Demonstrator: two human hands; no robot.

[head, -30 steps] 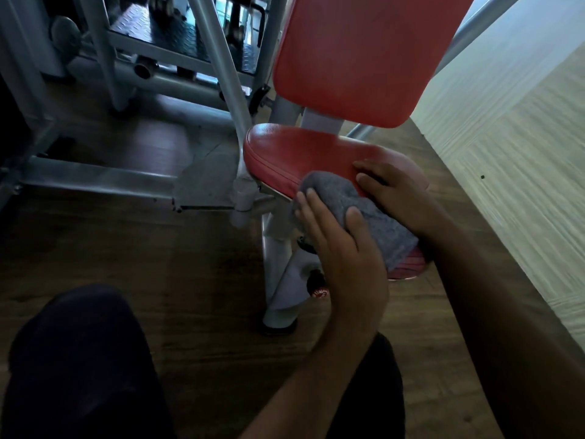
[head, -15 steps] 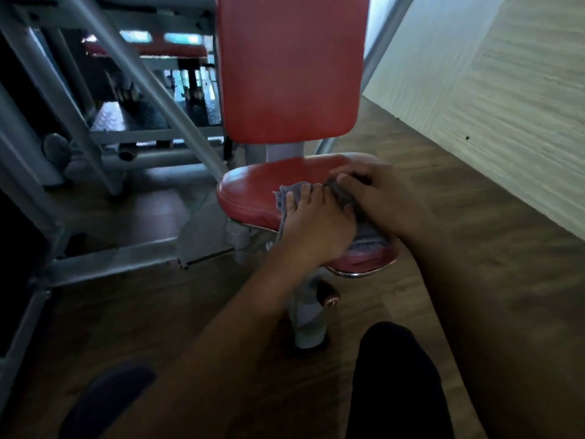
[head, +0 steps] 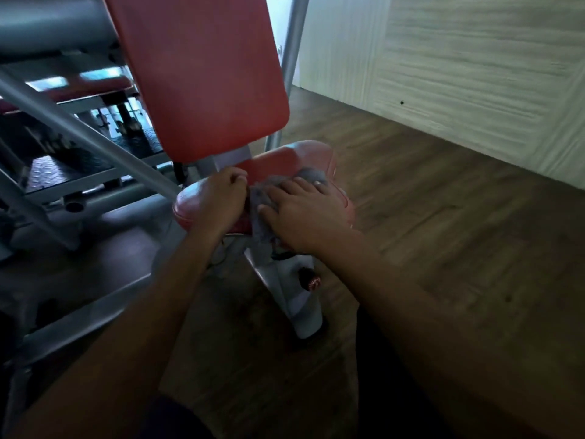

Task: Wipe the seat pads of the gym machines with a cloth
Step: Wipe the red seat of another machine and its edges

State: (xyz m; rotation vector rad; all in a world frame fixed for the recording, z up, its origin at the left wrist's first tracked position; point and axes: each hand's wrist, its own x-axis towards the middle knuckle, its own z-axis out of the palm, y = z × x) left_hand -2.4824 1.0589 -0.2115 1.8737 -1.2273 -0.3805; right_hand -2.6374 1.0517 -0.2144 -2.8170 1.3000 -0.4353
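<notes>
A red seat pad (head: 281,163) sits on a grey machine post, with a red backrest (head: 202,74) rising behind it. A grey cloth (head: 262,198) lies on the pad and droops over its front edge. My right hand (head: 304,213) presses flat on the cloth with fingers spread. My left hand (head: 218,201) is on the pad's left side, fingers curled, pinching the cloth's left edge.
Grey steel frame bars (head: 82,134) and a tread-plate platform (head: 57,169) crowd the left. A red adjustment knob (head: 311,282) sticks out of the seat post below the pad. A pale panelled wall (head: 474,74) runs along the right, with wooden floor (head: 443,217) between.
The view has swung, so the seat now sits further right. My left hand slid off the top of the cloth to its left edge. My right hand now lies flat over the cloth.
</notes>
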